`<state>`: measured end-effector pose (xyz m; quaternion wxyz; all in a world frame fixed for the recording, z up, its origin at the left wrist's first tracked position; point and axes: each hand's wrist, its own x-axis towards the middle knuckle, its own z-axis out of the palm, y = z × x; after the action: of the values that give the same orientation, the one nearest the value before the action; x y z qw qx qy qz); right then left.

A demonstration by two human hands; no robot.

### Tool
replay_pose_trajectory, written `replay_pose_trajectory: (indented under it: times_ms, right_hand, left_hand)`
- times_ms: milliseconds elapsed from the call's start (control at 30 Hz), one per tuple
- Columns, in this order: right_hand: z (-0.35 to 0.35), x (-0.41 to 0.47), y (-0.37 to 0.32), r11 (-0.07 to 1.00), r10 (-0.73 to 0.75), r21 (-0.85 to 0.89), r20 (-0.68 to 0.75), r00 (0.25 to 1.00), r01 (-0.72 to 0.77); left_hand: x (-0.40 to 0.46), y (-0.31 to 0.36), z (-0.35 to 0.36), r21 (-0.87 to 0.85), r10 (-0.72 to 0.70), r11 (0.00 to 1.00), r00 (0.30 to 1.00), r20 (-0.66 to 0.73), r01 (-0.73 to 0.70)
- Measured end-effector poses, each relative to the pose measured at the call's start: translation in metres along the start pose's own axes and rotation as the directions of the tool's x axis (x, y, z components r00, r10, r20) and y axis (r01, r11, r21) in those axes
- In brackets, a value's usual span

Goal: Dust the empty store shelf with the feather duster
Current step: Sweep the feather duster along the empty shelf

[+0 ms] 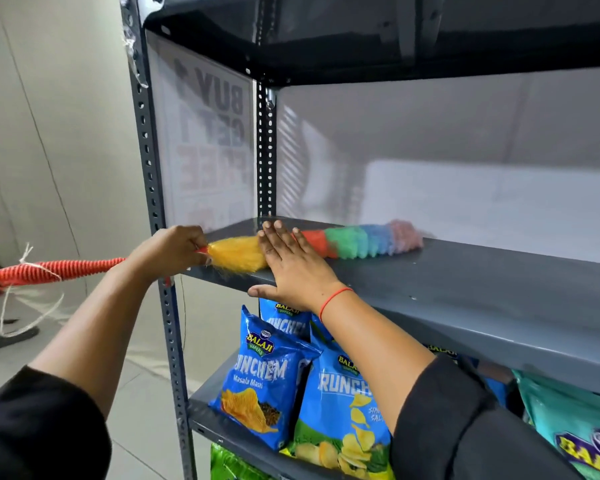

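A rainbow feather duster [352, 241] lies along the grey metal shelf [465, 282], its yellow, red, green, blue and pink tufts pointing right; the tufts look blurred. Its ribbed orange handle sticks out left past the shelf's corner post. My left hand [172, 249] is shut on the duster where the handle meets the yellow tufts. My right hand [293, 265] rests flat and open on the shelf's front part, fingers spread, partly covering the yellow and red tufts. A red thread circles that wrist.
A perforated grey upright post [149, 161] stands at the shelf's left front corner. Another dark shelf [361, 46] hangs above. Blue chip bags [267, 375] and a teal bag [575, 431] fill the shelf below. A reversed poster covers the left side panel.
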<state>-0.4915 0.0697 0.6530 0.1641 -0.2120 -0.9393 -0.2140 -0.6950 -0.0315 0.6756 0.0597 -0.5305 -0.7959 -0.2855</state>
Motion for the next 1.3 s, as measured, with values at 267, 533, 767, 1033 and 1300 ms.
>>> replay_pose_trajectory:
  times_ms: [267, 533, 767, 1033, 1300]
  right_hand:
    - [0.004, 0.006, -0.002, 1.0, 0.0, 0.027, 0.034, 0.999, -0.001]
    - [0.001, 0.005, -0.002, 0.999, 0.001, 0.052, 0.048, 0.999, -0.004]
    - [0.002, 0.004, -0.002, 0.998, -0.007, 0.058, 0.045, 0.999, 0.004]
    - [0.003, 0.005, -0.001, 0.997, -0.009, 0.083, 0.053, 0.999, 0.004]
    - [0.002, 0.001, -0.001, 0.986, -0.122, 0.117, 0.013, 0.992, 0.119]
  left_hand:
    - [-0.002, -0.005, -0.002, 0.325, 0.015, 0.942, 0.96, -0.28, 0.08]
    - [-0.017, -0.023, -0.009, 0.192, -0.101, 0.974, 0.987, -0.129, 0.125]
    - [-0.032, -0.015, -0.036, 0.361, -0.12, 0.895, 0.921, -0.371, 0.262]
    - [-0.056, -0.018, -0.024, 0.268, -0.298, 0.885, 0.906, -0.3, 0.38]
    - [-0.067, 0.014, -0.007, 0.241, -0.257, 0.904, 0.9, -0.353, 0.353]
